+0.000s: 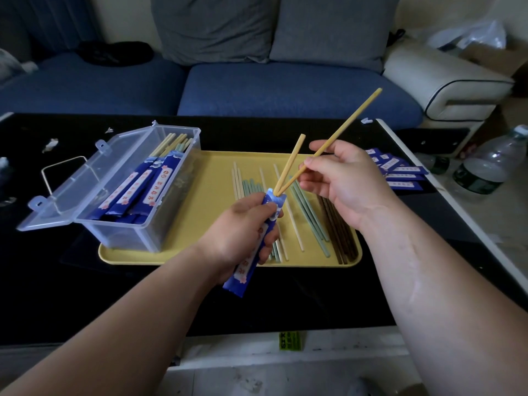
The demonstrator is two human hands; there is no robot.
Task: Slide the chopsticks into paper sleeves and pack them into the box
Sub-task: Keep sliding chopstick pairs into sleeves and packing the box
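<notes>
Above the yellow tray [205,261], the left hand [240,238] grips a blue paper sleeve [251,261]; the right hand [343,181] pinches one, perhaps both, yellow chopsticks [337,137] entering its mouth.

Lighting: dim indoor, cool cast; brighter toward the right side. Black tabletop [285,304] nearly featureless, faint sheen. Yellow tray [217,158] evenly lit, soft shadows only. Focus: centre sharp, sofa [285,90] softer. Distortion: wide-angle bowing at frame edges; forearms stretched.
</notes>
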